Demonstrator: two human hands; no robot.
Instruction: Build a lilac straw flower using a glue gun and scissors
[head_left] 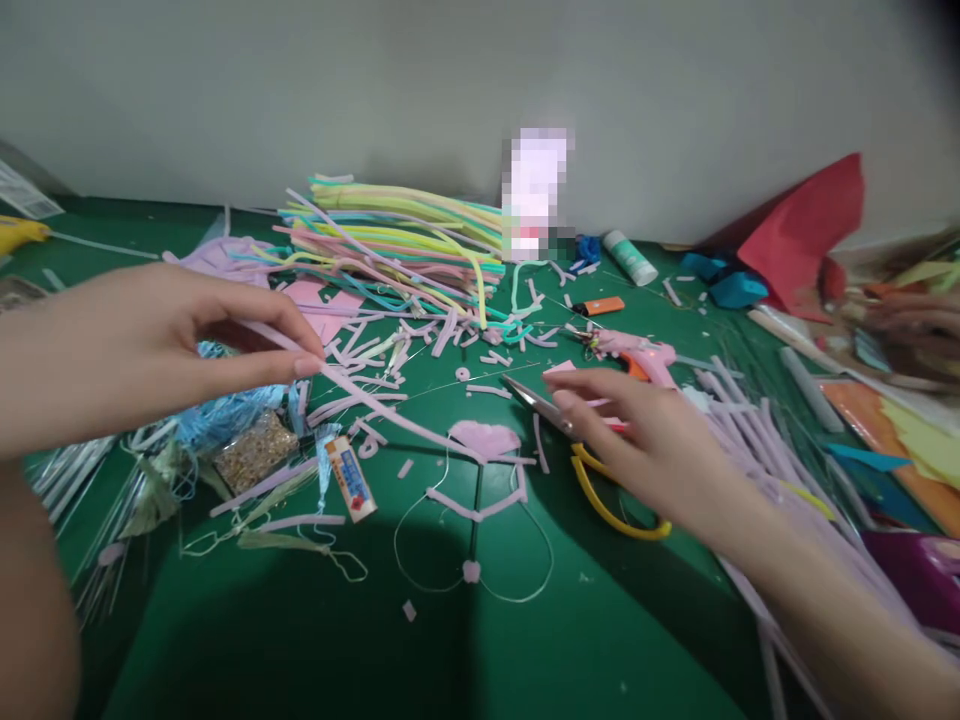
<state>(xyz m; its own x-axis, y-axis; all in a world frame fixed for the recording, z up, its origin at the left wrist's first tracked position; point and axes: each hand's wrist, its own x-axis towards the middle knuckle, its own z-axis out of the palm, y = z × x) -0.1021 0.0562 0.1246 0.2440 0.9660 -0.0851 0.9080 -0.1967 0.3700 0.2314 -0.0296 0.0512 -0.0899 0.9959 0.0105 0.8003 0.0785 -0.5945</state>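
A long pale purple strip (397, 418) is pinched between thumb and fingers of my left hand (255, 340); its far end reaches a purple piece (486, 438) in the middle. Below lie bent purple strips (480, 510) and a thin wire loop with a small purple knot (471, 571). My right hand (630, 425) is over silver scissors (536, 402) and yellow handles (619, 510); its fingers are slightly bent, and whether they grip anything is hidden.
Behind lie a bundle of coloured strips (405, 240), an orange lighter (600, 306) and a pink glue gun (637, 352). A boxed eraser (349, 478) and bead bag (255, 455) are left. Another person's hand (919, 325) shows at the far right.
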